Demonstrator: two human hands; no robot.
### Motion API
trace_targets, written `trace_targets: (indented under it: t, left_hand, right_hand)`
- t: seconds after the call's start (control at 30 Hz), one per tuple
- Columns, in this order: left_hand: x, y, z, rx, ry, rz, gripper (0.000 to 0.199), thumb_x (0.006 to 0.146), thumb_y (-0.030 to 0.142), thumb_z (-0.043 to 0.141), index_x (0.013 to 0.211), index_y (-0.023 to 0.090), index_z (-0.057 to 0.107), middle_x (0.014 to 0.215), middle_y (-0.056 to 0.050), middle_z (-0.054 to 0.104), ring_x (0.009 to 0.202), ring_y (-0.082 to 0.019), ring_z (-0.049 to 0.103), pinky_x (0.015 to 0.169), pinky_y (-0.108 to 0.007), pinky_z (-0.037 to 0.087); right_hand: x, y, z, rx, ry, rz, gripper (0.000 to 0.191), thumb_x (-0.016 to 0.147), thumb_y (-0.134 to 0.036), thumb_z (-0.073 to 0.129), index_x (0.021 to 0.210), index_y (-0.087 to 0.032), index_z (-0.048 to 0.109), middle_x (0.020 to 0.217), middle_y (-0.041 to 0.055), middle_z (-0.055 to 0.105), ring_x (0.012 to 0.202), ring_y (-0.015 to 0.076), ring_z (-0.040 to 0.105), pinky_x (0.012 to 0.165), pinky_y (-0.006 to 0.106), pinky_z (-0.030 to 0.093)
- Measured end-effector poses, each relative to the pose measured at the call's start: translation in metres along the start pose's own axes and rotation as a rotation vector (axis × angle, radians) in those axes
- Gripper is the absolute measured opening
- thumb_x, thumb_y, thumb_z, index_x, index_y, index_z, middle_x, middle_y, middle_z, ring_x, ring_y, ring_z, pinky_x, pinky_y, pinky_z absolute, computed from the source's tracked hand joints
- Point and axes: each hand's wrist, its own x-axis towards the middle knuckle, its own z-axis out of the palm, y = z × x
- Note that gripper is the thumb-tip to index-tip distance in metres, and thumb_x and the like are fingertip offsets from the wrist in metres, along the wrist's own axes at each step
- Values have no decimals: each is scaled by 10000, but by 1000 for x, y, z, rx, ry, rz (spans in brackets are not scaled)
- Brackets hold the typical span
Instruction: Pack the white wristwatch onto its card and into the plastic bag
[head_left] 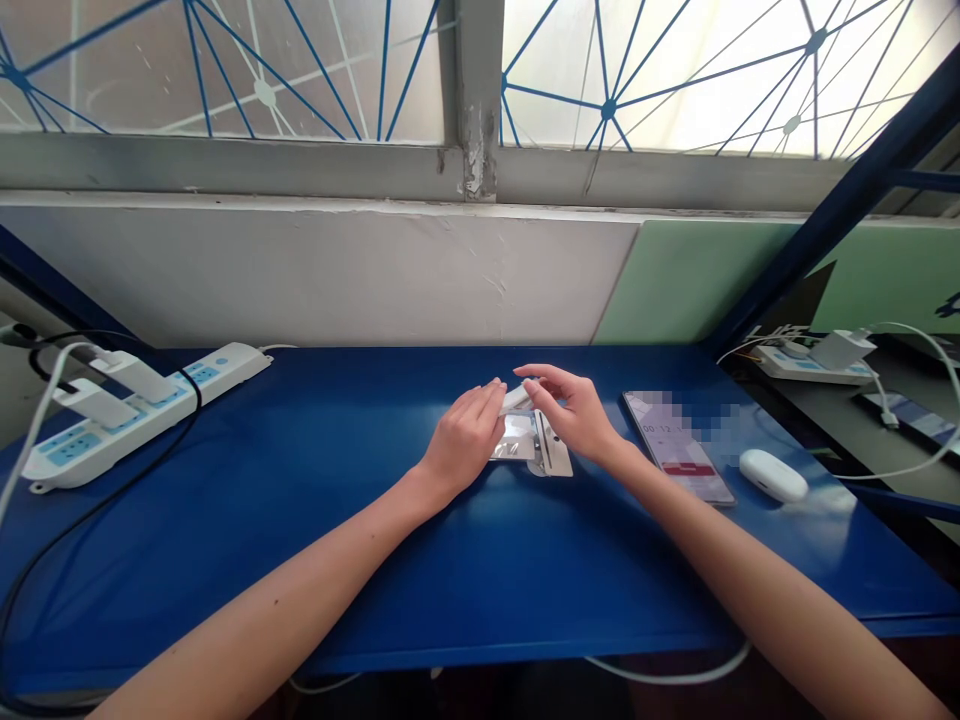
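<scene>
A small white oblong object [516, 399] lies between my two hands over the middle of the blue table; its kind is too small to tell. My left hand [471, 432] is closed at its left end, fingers pressed together and thumb hidden. From the other side my right hand [568, 402] closes on it with the thumb, the index finger stretched above. Under the hands rests a shiny clear-and-silver packet [516, 440], partly covered by my left fingers. Beside it a pale card-like package [555, 450] with a dark strip overlaps the packet's right edge.
A phone [679, 450] lies right of my hands, with a white earbud case [772, 475] beside it. At the left, a white power strip [217, 370] holds plugged chargers and cables. Blue frame bars [832, 215] slope up at the right. A wall [375, 280] stands behind the blue table [322, 420].
</scene>
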Motion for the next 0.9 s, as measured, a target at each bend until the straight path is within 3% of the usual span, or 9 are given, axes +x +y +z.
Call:
trace_targets:
  t: [0.2,0.33,0.5,0.63,0.77,0.9]
  left_hand:
    - [0,1,2,-32,-22,-38,343,878,249,571,1209,201,649,1402,-101,534,1371,-317,393,1180,-493,153]
    - [-2,-5,4,11,-58,-20,511,873,338,611,1347,160,540,1474,-130,444,1409,-312,328,1176,-445,154]
    - [-2,-16,4,160,-273,-19,630,833,481,647,1340,125,538,1470,-182,433,1429,-335,276,1168,-435,118]
    - [0,-21,4,219,-340,-1,791,732,576,711,1359,136,514,1520,-184,346,1453,-347,200,1168,-434,69]
    - [0,-20,2,173,-332,-33,753,714,587,729,1315,170,548,1514,-171,366,1450,-348,207,1166,-433,63]
    - [2,-18,2,228,-315,-23,669,749,612,691,1249,181,583,1480,-166,427,1420,-363,280,1162,-454,125]
  right_hand:
    - [7,-10,-13,-235,-112,-34,202,851,-347,593,877,-208,737,616,-3,608,546,141,511,557,289,436]
    - [2,-3,-23,-288,-125,6,162,833,-301,590,869,-224,728,585,-17,567,529,136,477,544,284,419]
    - [-10,11,-29,-305,-112,65,165,838,-242,529,859,-219,692,696,7,653,576,151,526,589,287,438]
    - [-14,17,-32,-500,-173,31,177,799,-196,501,867,-227,662,731,12,669,592,163,524,611,294,401]
    - [-13,18,-36,-617,-176,13,174,783,-196,479,854,-223,636,649,5,609,582,170,498,591,289,343]
    - [-11,19,-40,-578,-131,89,139,776,-196,462,799,-228,596,550,-30,514,530,158,451,551,281,297]
